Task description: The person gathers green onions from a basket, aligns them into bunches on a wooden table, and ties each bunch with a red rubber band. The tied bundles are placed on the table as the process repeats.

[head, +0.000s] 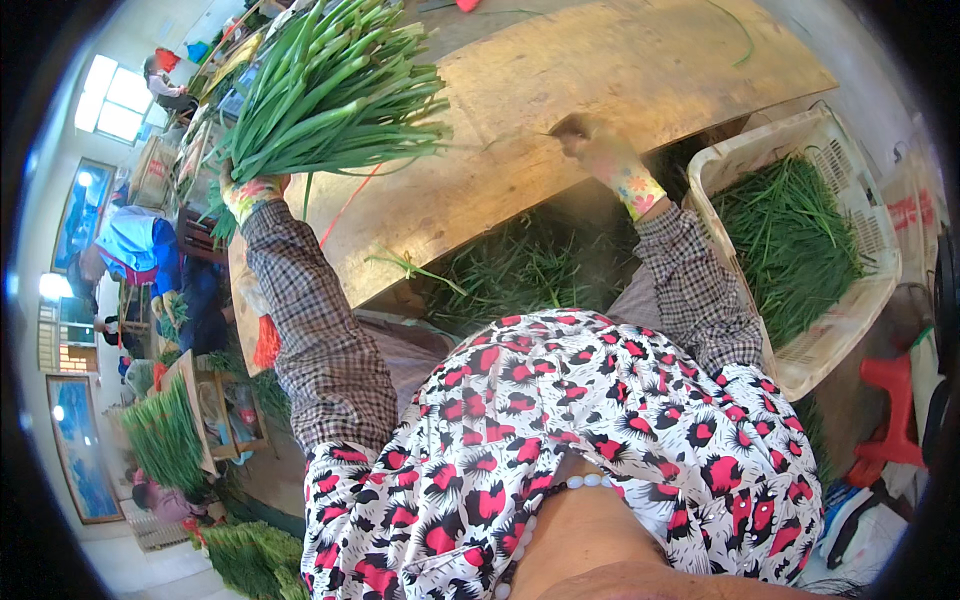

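Note:
My left hand point(256, 193), in a flower-patterned glove, grips a thick bunch of long green stalks point(337, 105), probably a chive- or scallion-like vegetable. The bunch lies over the left part of a wooden board point(517, 82), its cut-looking ends toward the right. Over the board's near edge is my right hand point(600, 154), gloved alike and blurred by motion. Its fingers look curled, and a faint thin strand runs from them toward the bunch; whether they hold it is unclear. Below the board, loose green leaves point(525, 266) fill the space in front of my lap.
At right stands a white plastic crate point(817, 360) with green leaves point(787, 232) inside. Red string point(349, 206) crosses the board, and a red tassel-like bundle point(266, 341) hangs at its left end. A person in blue point(142, 240) bends at left, near more bundled greens point(165, 431).

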Demonstrator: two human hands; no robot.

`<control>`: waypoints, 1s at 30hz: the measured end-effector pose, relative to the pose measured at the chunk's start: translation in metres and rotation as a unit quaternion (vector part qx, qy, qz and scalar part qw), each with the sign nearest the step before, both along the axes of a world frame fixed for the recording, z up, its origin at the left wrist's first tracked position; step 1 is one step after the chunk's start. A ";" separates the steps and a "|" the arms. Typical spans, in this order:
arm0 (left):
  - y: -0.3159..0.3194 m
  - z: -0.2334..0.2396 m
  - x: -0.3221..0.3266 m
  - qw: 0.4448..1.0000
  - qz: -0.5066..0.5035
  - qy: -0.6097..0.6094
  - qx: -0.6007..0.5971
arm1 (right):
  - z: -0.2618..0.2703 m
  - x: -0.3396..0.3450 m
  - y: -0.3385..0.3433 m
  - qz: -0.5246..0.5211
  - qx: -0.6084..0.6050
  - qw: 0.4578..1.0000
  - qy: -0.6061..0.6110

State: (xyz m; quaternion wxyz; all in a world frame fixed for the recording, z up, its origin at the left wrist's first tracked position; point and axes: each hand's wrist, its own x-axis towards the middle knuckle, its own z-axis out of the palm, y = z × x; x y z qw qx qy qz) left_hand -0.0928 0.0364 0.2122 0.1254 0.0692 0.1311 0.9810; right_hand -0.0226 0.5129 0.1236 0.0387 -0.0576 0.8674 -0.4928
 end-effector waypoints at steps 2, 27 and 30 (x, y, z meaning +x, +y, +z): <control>0.012 -0.003 0.002 0.962 0.210 -0.054 -0.166 | 0.006 0.007 -0.013 0.078 -0.141 0.985 0.066; 0.072 -0.047 0.011 0.858 0.403 0.017 -0.317 | 0.031 0.024 -0.063 0.088 -0.255 0.958 0.101; 0.062 -0.054 0.011 0.852 0.414 0.023 -0.319 | 0.014 0.031 -0.034 0.022 -0.223 0.970 0.091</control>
